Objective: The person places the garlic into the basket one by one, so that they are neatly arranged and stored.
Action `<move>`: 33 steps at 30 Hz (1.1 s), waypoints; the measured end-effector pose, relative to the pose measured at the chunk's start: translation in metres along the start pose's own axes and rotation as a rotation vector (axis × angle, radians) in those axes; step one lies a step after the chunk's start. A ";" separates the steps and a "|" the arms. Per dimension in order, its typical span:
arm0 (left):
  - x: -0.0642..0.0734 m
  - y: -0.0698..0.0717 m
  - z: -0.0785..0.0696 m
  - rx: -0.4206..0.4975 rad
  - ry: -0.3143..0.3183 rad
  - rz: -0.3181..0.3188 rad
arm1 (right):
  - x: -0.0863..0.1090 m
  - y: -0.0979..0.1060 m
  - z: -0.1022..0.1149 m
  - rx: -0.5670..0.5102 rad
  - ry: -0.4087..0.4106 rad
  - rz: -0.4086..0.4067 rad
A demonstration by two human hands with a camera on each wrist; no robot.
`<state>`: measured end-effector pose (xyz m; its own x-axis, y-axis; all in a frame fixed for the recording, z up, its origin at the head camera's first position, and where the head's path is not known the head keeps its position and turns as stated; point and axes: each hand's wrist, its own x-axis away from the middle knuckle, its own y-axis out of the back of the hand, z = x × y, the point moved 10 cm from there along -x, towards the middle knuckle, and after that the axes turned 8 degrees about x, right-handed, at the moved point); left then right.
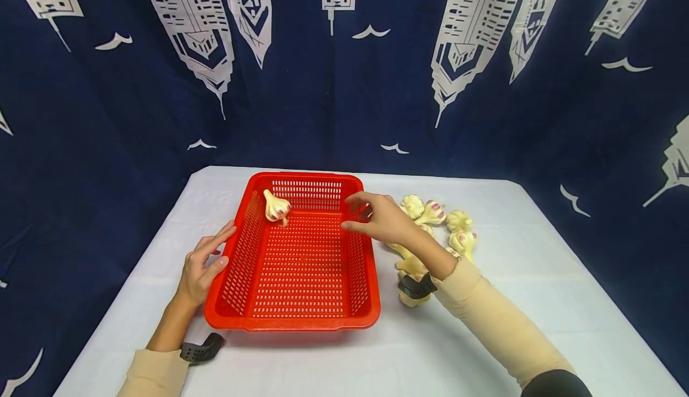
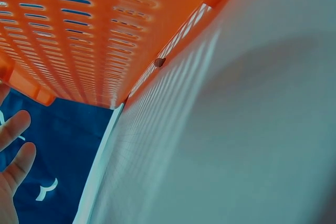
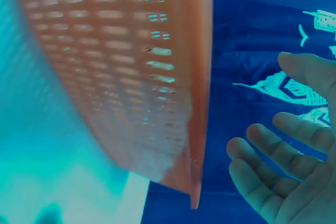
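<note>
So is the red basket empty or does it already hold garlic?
Not empty: one garlic bulb lies in the basket at its far left corner. The other bulbs sit on the table to its right, outside it.

Navy skyscraper-print curtain [image 1: 344, 86] behind; white-clothed table [image 1: 538, 301] below

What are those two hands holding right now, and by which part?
Nothing is held. The right hand hovers open over the basket; the left hand rests open against its left rim. One garlic bulb is inside.
</note>
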<state>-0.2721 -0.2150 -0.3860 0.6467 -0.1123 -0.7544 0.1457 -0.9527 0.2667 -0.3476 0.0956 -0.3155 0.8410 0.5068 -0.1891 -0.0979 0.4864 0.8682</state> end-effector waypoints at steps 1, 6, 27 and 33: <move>0.000 0.000 0.000 0.006 0.006 0.002 | 0.003 0.001 -0.001 -0.007 0.005 -0.011; 0.002 0.002 0.000 0.006 0.020 -0.003 | 0.016 0.005 -0.010 -0.022 0.024 -0.049; 0.002 0.002 0.003 0.033 0.004 -0.018 | 0.077 0.009 -0.060 -0.027 -0.037 -0.095; 0.002 0.001 0.004 0.038 0.004 -0.016 | 0.095 0.008 -0.074 0.002 -0.079 -0.125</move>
<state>-0.2734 -0.2173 -0.3897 0.6478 -0.0960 -0.7557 0.1273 -0.9645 0.2316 -0.3082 0.2003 -0.3606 0.8861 0.3846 -0.2587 0.0107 0.5409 0.8410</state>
